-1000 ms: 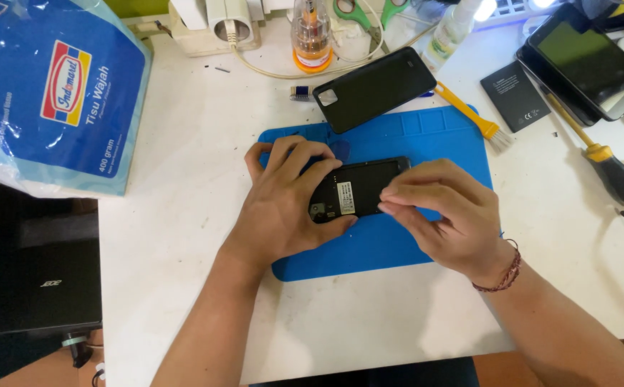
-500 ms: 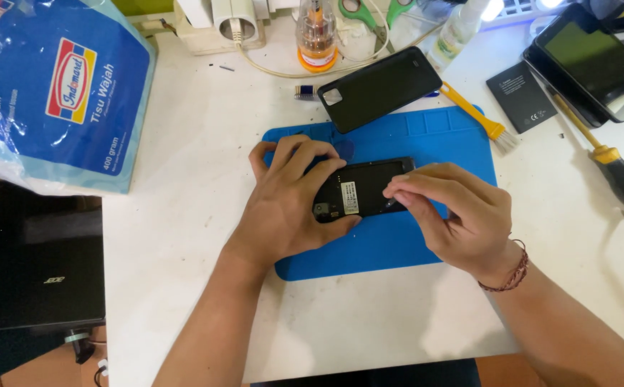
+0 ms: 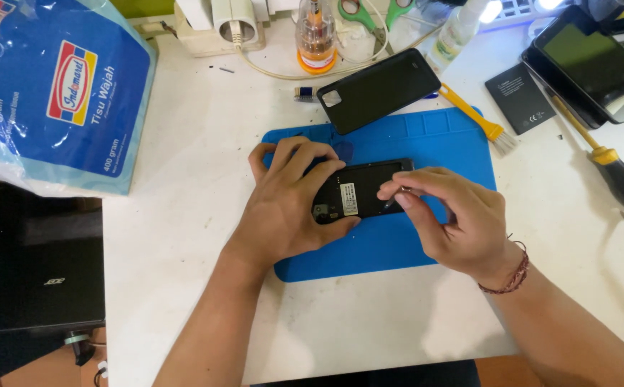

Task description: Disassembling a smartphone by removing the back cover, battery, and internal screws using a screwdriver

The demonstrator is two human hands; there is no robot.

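A blue plastic package (image 3: 54,93) with a red-yellow label (image 3: 75,82) lies upper left; a dark tablet screen (image 3: 595,61) upper right; a white label (image 3: 349,199) on the opened phone (image 3: 362,190) at centre.

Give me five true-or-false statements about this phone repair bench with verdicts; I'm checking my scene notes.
1. The left hand rests on the opened black phone lying on the blue mat. True.
2. The right hand holds the yellow-handled brush. False: the brush lies untouched at the mat's upper right edge; the right fingertips pinch at the phone.
3. A black phone back cover lies partly over the mat's top edge. True.
4. The blue tissue bag lies to the right of the mat. False: the bag is at the far left.
5. A loose flat black battery lies on the white table. True.
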